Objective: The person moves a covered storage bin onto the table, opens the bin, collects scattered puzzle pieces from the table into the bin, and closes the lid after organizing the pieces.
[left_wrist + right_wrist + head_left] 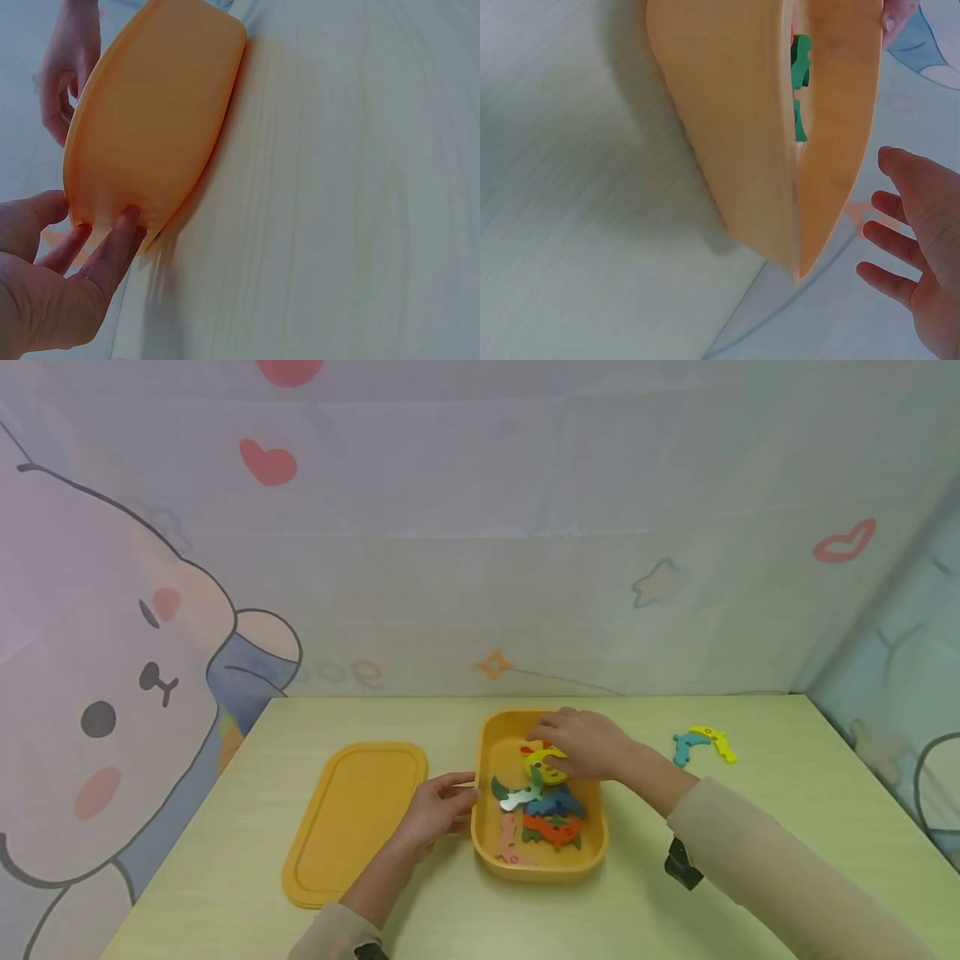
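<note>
On the table stands an orange plastic tub (487,852) holding several animal-shaped pieces. Among them are a yellow piece (546,768), a red-orange piece (558,831), a blue piece (555,803), a pink piece (508,839) and a pale grey piece (517,797). Fingertips of my left hand (438,810) touch the tub's left wall from outside, fairly straight in the left wrist view. Above the tub's far right part is my right hand (585,745), close to the yellow piece. Its fingers look loose and spread in the right wrist view, with nothing visible between them.
An orange lid (356,818) lies flat to the left of the tub. At the right, a teal piece (686,745) and another yellow piece (716,742) lie together on the table. A printed cloth (450,568) hangs behind the table.
</note>
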A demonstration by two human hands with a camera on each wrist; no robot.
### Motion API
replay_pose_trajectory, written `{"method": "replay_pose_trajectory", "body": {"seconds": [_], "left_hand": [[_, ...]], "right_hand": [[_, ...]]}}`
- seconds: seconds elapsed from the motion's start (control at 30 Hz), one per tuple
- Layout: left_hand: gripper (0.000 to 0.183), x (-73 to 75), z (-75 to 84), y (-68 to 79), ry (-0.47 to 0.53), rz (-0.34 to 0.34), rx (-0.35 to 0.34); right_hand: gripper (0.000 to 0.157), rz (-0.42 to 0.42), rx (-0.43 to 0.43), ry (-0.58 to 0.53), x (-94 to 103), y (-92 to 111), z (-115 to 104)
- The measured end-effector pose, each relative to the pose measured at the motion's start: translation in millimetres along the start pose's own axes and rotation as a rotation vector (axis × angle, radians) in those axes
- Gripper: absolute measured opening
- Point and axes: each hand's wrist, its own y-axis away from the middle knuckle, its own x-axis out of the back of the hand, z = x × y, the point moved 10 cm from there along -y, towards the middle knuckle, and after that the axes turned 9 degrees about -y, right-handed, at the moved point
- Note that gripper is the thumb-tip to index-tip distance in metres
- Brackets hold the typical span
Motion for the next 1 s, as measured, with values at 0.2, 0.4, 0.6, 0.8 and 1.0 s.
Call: {"method": "replay_pose_trajectory", "body": {"seconds": [0.2,0.4,0.6,0.8,1.0], "left_hand": [[0.042,-0.6,0.2,1.0,0.006,-0.003,-0.002],[0.043,-0.5,1.6,2.3,0.004,-0.004,-0.003],[0.043,-0.7,2.1,2.8,0.004,-0.006,-0.006],[0.044,-0.9,4.0,4.3,0.006,-0.004,-0.011],[0.045,-0.5,5.6,4.7,0.012,-0.006,-0.023]], "right_hand": [[0.033,0.035,0.001,0.033,6.8,9,14],[0.032,0.055,-0.039,0.019,11.7,17,31],[0.032,0.074,-0.076,0.007,12.8,28,48],[0.030,0.090,-0.106,0.005,12.3,39,65],[0.028,0.109,-0.135,0.008,13.6,50,79]]}}
